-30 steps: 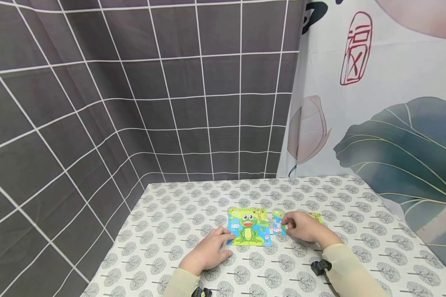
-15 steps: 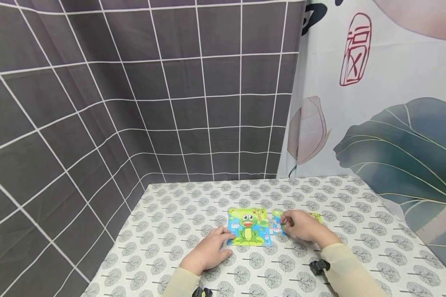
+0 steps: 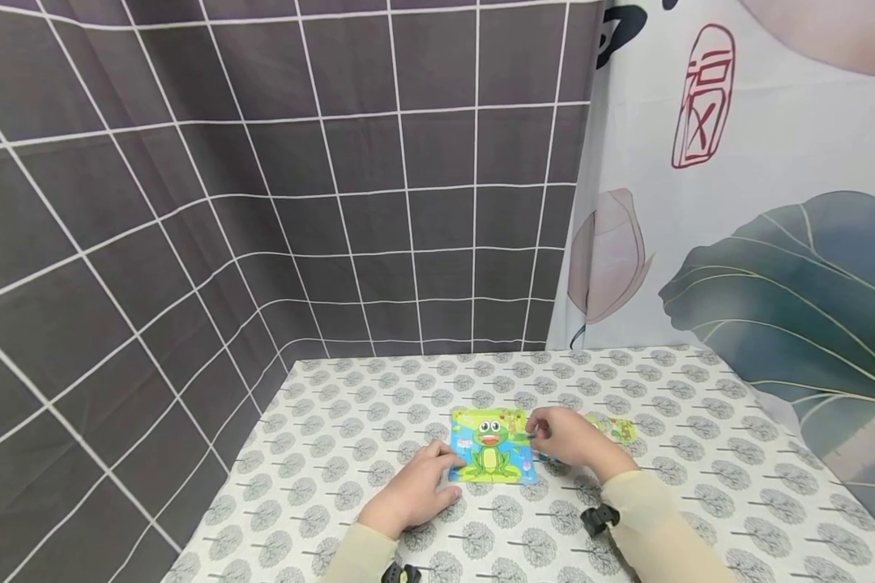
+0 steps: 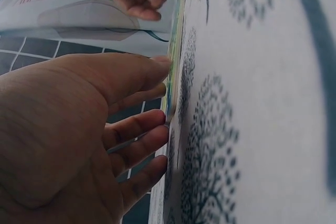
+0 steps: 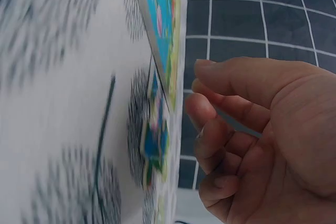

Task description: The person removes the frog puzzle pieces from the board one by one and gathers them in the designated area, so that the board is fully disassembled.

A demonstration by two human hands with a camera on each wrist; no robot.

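Note:
A square frog puzzle (image 3: 489, 453), bright green, yellow and blue, lies flat on the table in the head view. My left hand (image 3: 417, 486) rests at its left edge; in the left wrist view its fingertips (image 4: 157, 137) touch that edge and the cloth. Over the puzzle's right edge hovers my right hand (image 3: 565, 437). In the right wrist view its fingers (image 5: 205, 111) are loosely bent, raised off the table, and I see nothing between them. Beneath it lies a smaller colourful puzzle part (image 5: 156, 142), mostly hidden by the hand in the head view.
Another yellow-green piece (image 3: 620, 428) lies on the table to the right of my right hand. A tree-print cloth (image 3: 379, 405) covers the table. A dark gridded curtain (image 3: 335, 202) and a white floral curtain (image 3: 627, 162) hang behind.
My right hand has moved left, from over the smaller puzzle part to the frog puzzle's right edge. My left hand has stayed at the puzzle's left edge.

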